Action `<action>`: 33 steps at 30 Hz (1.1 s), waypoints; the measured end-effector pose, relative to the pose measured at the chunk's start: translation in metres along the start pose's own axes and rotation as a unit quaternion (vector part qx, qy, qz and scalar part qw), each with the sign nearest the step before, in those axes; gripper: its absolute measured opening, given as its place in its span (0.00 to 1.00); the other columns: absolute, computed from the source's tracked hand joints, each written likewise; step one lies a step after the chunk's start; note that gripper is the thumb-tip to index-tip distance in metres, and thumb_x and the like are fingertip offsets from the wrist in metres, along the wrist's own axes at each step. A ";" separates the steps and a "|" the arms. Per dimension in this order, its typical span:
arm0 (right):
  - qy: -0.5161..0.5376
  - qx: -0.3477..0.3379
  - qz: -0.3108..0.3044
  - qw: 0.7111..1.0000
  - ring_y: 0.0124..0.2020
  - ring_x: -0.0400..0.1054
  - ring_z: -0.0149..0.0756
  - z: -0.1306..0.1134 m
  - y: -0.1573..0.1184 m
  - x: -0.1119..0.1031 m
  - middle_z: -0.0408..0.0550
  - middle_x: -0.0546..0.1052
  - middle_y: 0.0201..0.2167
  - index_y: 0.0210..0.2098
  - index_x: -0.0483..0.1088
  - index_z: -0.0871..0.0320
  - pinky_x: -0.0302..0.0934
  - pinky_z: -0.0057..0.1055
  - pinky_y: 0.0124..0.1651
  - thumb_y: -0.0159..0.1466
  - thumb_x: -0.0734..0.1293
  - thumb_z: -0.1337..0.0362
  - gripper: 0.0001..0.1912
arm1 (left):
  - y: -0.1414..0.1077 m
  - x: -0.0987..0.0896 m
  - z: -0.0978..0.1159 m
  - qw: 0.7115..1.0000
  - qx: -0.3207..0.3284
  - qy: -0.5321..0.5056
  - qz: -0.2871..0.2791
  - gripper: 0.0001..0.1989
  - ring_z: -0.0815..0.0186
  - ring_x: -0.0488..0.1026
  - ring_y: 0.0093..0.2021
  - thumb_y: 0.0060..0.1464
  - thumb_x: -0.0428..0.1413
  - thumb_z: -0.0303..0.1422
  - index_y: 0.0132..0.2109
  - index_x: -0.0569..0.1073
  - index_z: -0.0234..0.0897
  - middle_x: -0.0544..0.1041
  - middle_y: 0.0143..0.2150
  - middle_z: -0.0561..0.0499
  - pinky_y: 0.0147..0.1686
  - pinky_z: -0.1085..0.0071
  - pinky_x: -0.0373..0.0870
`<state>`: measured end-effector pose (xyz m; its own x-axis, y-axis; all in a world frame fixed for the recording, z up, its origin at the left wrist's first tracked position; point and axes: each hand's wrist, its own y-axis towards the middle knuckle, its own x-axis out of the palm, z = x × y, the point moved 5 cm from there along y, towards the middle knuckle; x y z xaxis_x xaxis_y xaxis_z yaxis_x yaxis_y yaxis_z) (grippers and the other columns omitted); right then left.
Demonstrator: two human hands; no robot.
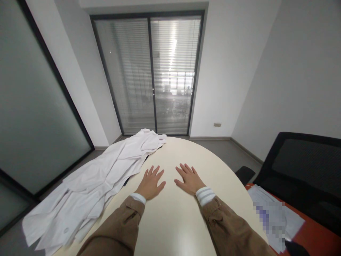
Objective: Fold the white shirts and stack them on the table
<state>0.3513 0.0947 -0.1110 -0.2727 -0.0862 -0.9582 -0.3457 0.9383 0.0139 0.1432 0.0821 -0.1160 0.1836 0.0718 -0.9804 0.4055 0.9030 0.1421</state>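
Observation:
Both hands rest palm down over a round cream table (pixel 176 220). My left hand (pixel 151 183) has its fingers spread and holds nothing. To its left lies a long white garment (pixel 106 170), loosely laid along the table's left side, its lower end hanging past the edge. A bit of dark material (pixel 126 181) peeks out from under the garment near that hand. My right hand (pixel 189 179) also lies flat with fingers apart and nothing in it. A gap of bare tabletop separates the two hands.
At the right stands a black mesh-backed chair (pixel 306 177) with an orange seat (pixel 317 236). On that seat sits a white, partly pixelated package (pixel 290 217). Glass doors with blinds (pixel 173 71) are beyond the table, and a frosted panel (pixel 39 106) is on the left.

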 end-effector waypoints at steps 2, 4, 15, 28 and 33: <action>0.000 0.001 0.001 1.000 0.73 0.34 0.50 0.000 0.000 0.000 0.50 0.45 0.73 0.70 0.50 0.51 0.28 0.52 0.70 0.65 0.56 0.40 0.40 | 0.000 0.000 0.000 1.000 0.000 0.000 -0.001 0.30 0.46 0.45 0.72 0.64 0.44 0.48 0.69 0.58 0.44 0.53 0.72 0.46 0.67 0.46 0.46; 0.000 0.002 0.000 1.000 0.73 0.34 0.50 0.000 0.000 0.000 0.50 0.45 0.73 0.70 0.50 0.51 0.27 0.52 0.70 0.65 0.56 0.40 0.40 | 0.000 -0.001 0.000 1.000 0.000 0.000 -0.002 0.30 0.46 0.45 0.72 0.64 0.44 0.48 0.69 0.58 0.44 0.53 0.72 0.45 0.67 0.46 0.46; -0.001 0.004 -0.003 1.000 0.73 0.33 0.49 -0.001 -0.001 -0.001 0.49 0.45 0.73 0.70 0.50 0.51 0.26 0.50 0.70 0.65 0.55 0.40 0.40 | 0.000 0.001 -0.002 1.000 0.002 -0.005 0.007 0.29 0.47 0.46 0.72 0.64 0.44 0.48 0.69 0.58 0.45 0.53 0.72 0.45 0.66 0.44 0.46; -0.004 0.003 -0.001 1.000 0.73 0.34 0.50 -0.002 -0.001 -0.002 0.50 0.46 0.72 0.70 0.51 0.52 0.27 0.52 0.70 0.65 0.56 0.40 0.39 | -0.001 -0.001 -0.001 1.000 0.000 0.002 0.010 0.29 0.47 0.46 0.71 0.64 0.46 0.46 0.68 0.59 0.45 0.53 0.72 0.46 0.67 0.45 0.46; -0.007 0.005 -0.004 1.000 0.73 0.34 0.49 -0.002 -0.001 -0.002 0.50 0.45 0.73 0.70 0.50 0.51 0.27 0.51 0.70 0.65 0.56 0.40 0.39 | -0.001 -0.006 0.001 0.999 0.003 -0.007 0.038 0.29 0.48 0.48 0.71 0.63 0.46 0.45 0.68 0.60 0.41 0.55 0.71 0.45 0.67 0.46 0.48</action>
<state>0.3503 0.0935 -0.1087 -0.2571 -0.0884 -0.9623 -0.3390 0.9408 0.0041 0.1426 0.0800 -0.1097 0.2271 0.1344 -0.9646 0.3956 0.8923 0.2174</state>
